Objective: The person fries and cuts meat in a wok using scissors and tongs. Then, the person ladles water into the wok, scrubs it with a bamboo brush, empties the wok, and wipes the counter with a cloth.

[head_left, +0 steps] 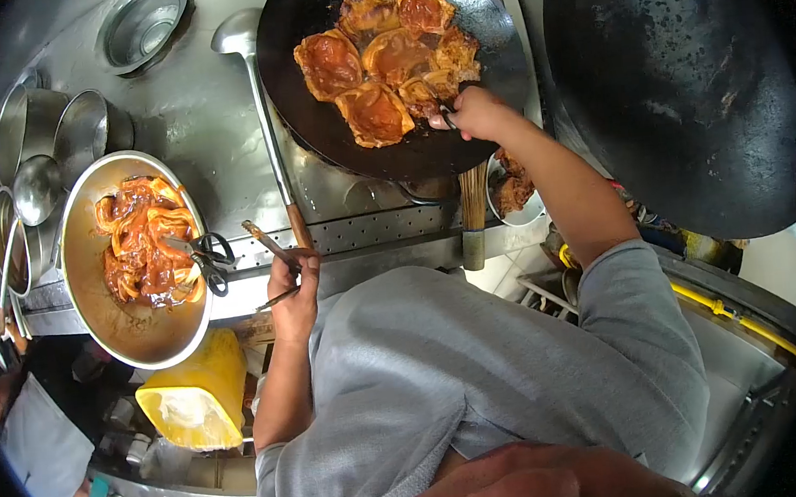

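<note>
Your soft grey shirt (407, 360) is nearest; beyond it, your right hand (479, 114), the nearer one, has its fingers closed round a dark tool (447, 117), and sticky, crinkle-edged red-brown meat pieces (397, 57) lie forward and left of those fingers in a round black wok (288, 42). Your left hand (295, 289) grips a slim, stick-like tool (268, 242) slanting forward-left, near a smooth metal bowl (124, 335) of glossy, saucy strips (140, 231) on the steel worktop (182, 116).

I see a steel counter (210, 114) beyond the left hand (295, 289); a ladle (268, 123) lies just ahead; a bowl (87, 273) sits leftward; a basin (152, 34), farthest.
</note>
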Available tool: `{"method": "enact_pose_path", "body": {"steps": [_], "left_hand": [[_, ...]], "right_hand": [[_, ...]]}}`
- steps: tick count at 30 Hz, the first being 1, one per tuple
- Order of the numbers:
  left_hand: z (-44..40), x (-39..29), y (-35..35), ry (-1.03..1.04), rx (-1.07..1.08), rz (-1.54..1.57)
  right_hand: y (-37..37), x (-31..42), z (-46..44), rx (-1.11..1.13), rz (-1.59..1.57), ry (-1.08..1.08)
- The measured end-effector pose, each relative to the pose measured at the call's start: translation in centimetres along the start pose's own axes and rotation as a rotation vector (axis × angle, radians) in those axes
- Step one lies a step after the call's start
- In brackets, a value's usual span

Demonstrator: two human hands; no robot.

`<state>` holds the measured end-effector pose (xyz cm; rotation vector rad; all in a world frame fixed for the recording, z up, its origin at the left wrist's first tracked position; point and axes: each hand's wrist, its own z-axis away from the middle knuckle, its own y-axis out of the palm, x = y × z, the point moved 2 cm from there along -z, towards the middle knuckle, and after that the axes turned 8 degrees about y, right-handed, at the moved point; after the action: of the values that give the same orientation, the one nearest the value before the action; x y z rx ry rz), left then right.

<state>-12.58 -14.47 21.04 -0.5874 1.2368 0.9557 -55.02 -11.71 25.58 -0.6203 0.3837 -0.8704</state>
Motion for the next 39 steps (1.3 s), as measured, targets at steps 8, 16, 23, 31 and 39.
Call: {"method": "enact_pose_path", "body": {"steps": [8,16,23,31,39], "left_hand": [[0.1,-0.1,-0.3,-0.028,0.009,-0.063],[0.1,0.2,-0.6,-0.007,0.017,-0.084],[0.0,0.1,-0.4,0.005,0.046,-0.117],[0.2,-0.1,-0.5,0.024,0.031,-0.114],[0.1,0.1,-0.5,0.018,0.031,-0.154]], "right_hand": [[0.0,-2.8,0.3,-0.081,-0.032,-0.101],[-0.1,-4.5,4.3,0.479,-1.072,-0.037],[0.1,-3.4,4.5,0.344,-0.723,0.020],[0.5,-2.6,3.2,0.346,-0.852,0.014],[-0.2,-2.7,3.1,0.372,-0.924,-0.003]]}}
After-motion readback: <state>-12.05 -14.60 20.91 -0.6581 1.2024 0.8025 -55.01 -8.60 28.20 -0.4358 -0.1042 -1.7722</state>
